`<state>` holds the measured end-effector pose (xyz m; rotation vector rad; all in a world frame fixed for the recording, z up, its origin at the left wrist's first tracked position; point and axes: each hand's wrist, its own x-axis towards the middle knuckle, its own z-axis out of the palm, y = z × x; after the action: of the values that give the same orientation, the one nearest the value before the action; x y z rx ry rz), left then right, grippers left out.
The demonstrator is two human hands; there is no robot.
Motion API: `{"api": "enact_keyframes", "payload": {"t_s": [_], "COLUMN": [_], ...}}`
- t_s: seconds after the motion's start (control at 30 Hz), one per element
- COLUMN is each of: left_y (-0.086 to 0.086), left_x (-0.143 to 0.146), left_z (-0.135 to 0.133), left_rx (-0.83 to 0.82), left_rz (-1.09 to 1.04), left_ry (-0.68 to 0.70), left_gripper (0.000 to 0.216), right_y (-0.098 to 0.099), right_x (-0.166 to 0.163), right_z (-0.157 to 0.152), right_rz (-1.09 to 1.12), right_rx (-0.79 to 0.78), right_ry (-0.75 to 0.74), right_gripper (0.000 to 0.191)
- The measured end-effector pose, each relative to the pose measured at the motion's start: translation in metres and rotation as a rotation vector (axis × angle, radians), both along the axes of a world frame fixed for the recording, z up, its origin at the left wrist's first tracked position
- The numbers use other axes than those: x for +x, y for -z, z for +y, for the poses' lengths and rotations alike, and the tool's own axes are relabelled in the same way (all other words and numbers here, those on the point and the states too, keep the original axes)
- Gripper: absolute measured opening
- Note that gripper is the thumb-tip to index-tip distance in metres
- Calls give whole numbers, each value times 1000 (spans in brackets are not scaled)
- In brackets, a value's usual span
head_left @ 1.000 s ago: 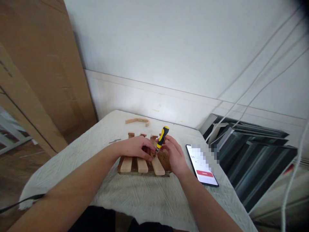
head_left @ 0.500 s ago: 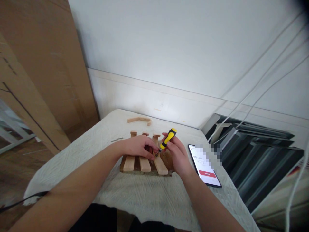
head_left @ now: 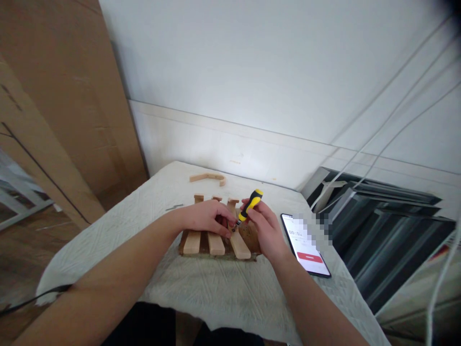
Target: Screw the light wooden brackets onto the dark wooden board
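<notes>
In the head view, my right hand [head_left: 268, 229] is closed around a yellow and black screwdriver [head_left: 251, 204], which slants down to the left. Its tip meets the rightmost wooden hook [head_left: 240, 247] near the middle; any screw there is too small to make out. My left hand [head_left: 211, 216] lies across the hooks, its thumb and fingers closed on the rightmost one beside the tip. The middle hook [head_left: 216, 246] and the left hook [head_left: 192, 243] are partly covered by this hand. All three rest across a dark brown wooden board [head_left: 252, 235] with rough edges.
A loose wooden hook [head_left: 207, 178] lies at the back of the cloth-covered table [head_left: 216, 288]. Thin metal pieces, perhaps screws [head_left: 175, 207], are left of the board. A lit phone [head_left: 306, 254] lies right. Beyond stand dark panels [head_left: 392, 240], white cables [head_left: 382, 125] and cardboard [head_left: 72, 96].
The screwdriver's handle has shifted and turned slightly in my right hand. My left hand stays on the hooks, almost unmoved.
</notes>
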<state>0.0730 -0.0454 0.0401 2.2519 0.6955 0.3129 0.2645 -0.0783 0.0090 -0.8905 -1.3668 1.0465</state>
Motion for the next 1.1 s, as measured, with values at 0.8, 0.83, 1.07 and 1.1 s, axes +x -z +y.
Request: {"api": "enact_keyframes", "payload": {"t_s": [0.8,0.83,1.07,1.1], "left_y": [0,0,1,0], "left_x": [1,1,2,2], "left_z": [1,1,0,0], "left_rx": [-22,-24,-60,-60], "left_rz": [23,20,1,7], "left_ry": [-9,-12,-12,-14], "left_gripper": [23,24,23,23], "right_y": [0,-2,-12,-10], "right_x": [2,2,9,9], "right_z": [-2,-3,-3,-2], "right_rz": [-115,-114,-246,-267], "right_rx": [12,23,64,54], "right_ry": [49,51,63,70], "right_gripper": [28,28,30,29]}}
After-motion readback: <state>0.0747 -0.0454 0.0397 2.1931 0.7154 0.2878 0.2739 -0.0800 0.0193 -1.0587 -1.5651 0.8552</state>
